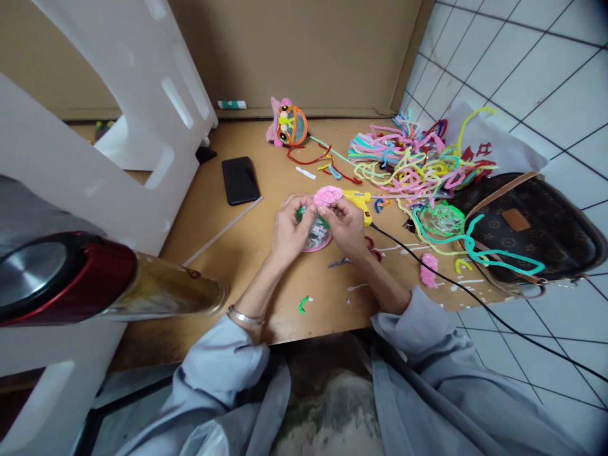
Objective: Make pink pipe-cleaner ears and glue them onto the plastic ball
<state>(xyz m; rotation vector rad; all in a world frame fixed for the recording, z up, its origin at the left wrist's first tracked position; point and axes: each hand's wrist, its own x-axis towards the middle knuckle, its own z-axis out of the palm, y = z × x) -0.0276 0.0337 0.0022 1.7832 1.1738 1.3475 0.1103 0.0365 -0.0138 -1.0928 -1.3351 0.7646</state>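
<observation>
Near the middle of the table, my left hand and my right hand pinch a pink fuzzy pipe-cleaner piece between thumbs and fingers. Just below it, between the hands, is a round clear piece with a pink rim and some green; whether the two are joined I cannot tell. Behind my right hand lies a yellow glue gun, partly covered by it. Scissors with red handles rest under my right wrist. Another pink fuzzy piece lies to the right.
Tangled pipe cleaners and a brown handbag fill the right side. A black cable crosses there. At the back stands a finished-looking pipe-cleaner figure. Leftward are a black phone, a glue stick and a red-lidded bottle.
</observation>
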